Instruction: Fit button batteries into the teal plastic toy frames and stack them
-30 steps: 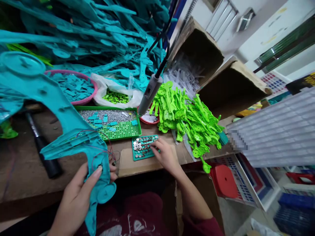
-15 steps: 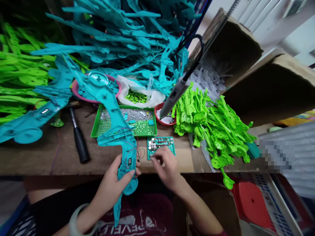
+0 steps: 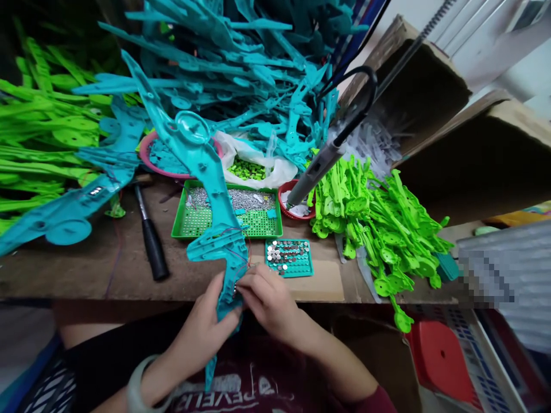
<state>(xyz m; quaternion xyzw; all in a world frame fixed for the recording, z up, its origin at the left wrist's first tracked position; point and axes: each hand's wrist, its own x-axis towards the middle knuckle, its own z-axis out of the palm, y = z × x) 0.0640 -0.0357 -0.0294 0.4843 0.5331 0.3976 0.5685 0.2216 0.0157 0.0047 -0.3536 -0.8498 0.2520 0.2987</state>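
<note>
My left hand (image 3: 208, 321) is wrapped round the lower part of a long turquoise plastic toy shell (image 3: 215, 198), which I hold tilted with its hollow inner side up. Thin red wires (image 3: 243, 252) run along it. My right hand (image 3: 273, 304) is pinched at a small compartment in the shell, where silvery metal (image 3: 235, 288) shows by the fingertips. It seems to be a button cell, mostly hidden by the fingers. Just beyond that hand, a small turquoise tray (image 3: 301, 268) holds many round silver button cells (image 3: 275, 252).
A green basket (image 3: 193, 228) of small metal parts lies behind the shell. A hammer (image 3: 154, 249) is at left, near another turquoise shell (image 3: 69, 221). An electric screwdriver (image 3: 316, 175) hangs over a red bowl (image 3: 297, 213). Green parts (image 3: 379, 229) are heaped at right, turquoise parts (image 3: 241, 74) behind.
My right hand has moved left from the button-cell tray to the shell's compartment. The left hand keeps its hold on the shell. The whole view has shifted slightly.
</note>
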